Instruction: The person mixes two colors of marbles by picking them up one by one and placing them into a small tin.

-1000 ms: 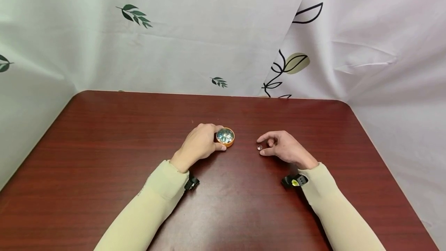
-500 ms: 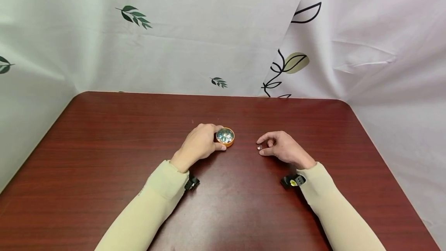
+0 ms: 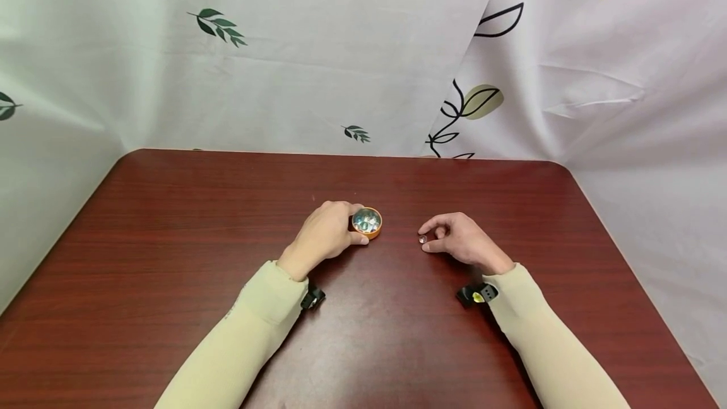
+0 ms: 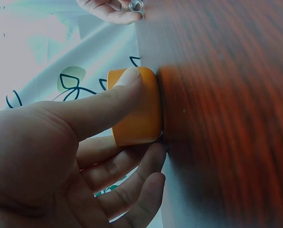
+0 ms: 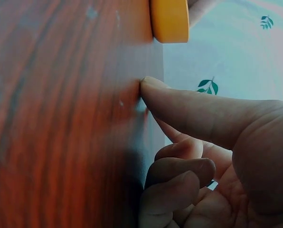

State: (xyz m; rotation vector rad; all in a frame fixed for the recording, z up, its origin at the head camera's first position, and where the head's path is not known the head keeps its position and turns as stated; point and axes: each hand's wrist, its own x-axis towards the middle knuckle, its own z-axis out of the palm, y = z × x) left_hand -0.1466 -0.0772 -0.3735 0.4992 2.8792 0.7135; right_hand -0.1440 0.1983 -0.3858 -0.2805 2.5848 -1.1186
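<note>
My left hand (image 3: 324, 231) grips a small round orange container (image 4: 139, 107) by its sides, thumb on one side and fingers on the other. It stands upright on the table, and shiny clear and bluish pieces (image 3: 366, 221) show at its top. A short way to the right, my right hand (image 3: 462, 237) pinches a tiny clear glass bead (image 3: 423, 239) at the table surface between thumb and index fingertip. The same bead shows beside the right thumb at the top of the left wrist view. In the right wrist view the thumb (image 5: 193, 111) hides it.
A dark red wood-grain table (image 3: 363, 333) lies under both hands. White curtain-like sheets (image 3: 318, 55) with leaf prints surround its back and sides. A black wrist camera (image 3: 476, 295) sits at the right cuff, and another wrist camera (image 3: 313, 299) at the left.
My right thumb and index fingertip have drawn slightly closer around the bead. The left hand and the orange container have stayed in place.
</note>
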